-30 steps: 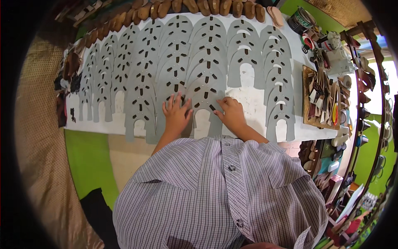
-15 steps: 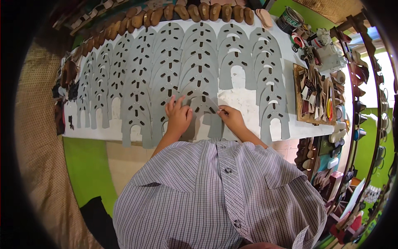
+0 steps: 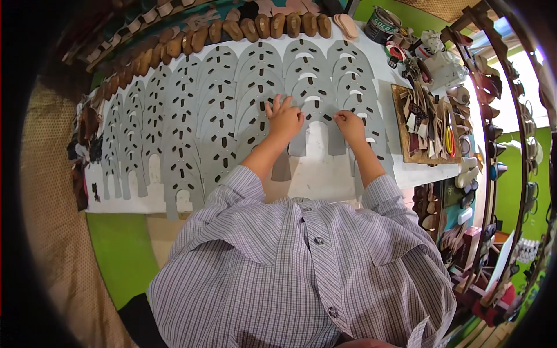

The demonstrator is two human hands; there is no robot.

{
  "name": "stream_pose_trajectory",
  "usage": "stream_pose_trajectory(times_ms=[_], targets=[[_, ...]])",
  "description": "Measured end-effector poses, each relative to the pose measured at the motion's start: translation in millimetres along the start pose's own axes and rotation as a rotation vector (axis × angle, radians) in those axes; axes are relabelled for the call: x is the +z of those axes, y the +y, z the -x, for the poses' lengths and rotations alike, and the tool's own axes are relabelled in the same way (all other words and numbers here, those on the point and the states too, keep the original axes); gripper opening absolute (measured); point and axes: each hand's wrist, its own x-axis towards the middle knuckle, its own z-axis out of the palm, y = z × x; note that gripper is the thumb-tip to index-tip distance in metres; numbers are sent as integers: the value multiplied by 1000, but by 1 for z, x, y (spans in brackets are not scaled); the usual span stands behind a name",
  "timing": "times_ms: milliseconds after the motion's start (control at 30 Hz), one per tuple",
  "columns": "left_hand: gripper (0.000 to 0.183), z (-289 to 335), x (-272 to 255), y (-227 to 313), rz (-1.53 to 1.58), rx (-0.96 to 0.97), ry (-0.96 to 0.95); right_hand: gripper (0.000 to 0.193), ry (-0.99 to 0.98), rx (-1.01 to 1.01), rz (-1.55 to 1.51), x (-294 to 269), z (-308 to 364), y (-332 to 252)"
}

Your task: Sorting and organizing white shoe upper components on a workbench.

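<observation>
Overlapping columns of grey U-shaped pieces (image 3: 297, 141), which look like shoe-upper parts, lie on a white-topped table. Each carries small dark strips (image 3: 316, 104) around the top of its curve. My left hand (image 3: 284, 120), fingers spread, rests over the pieces at the left side of the second column from the right. Beside that column's right edge is my right hand (image 3: 351, 127), its thumb and fingertips pinched together. Whatever is between those fingertips is too small to make out.
Brown shoe lasts (image 3: 232, 30) line the far edge. At the right sit a board of leather scraps (image 3: 409, 155) with yellow-handled scissors (image 3: 450, 139), a dark can (image 3: 382, 26) and a white container (image 3: 445, 71). Shoe racks (image 3: 493, 133) stand beyond. Dark scraps (image 3: 87, 124) hang at the left.
Both hands have moved right and farther from me, from the nearest piece of one column to the nearest piece of the neighbouring one. The view has shifted slightly too.
</observation>
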Motion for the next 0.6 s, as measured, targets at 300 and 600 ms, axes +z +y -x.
stream_pose_trajectory(times_ms=[300,600], targets=[[18,19,-10,-11,-23,-29,11,17,244,-254,215,18,11,-5],[30,94,-65,-67,-165,-338,17,18,16,-596,303,63,74,-68]])
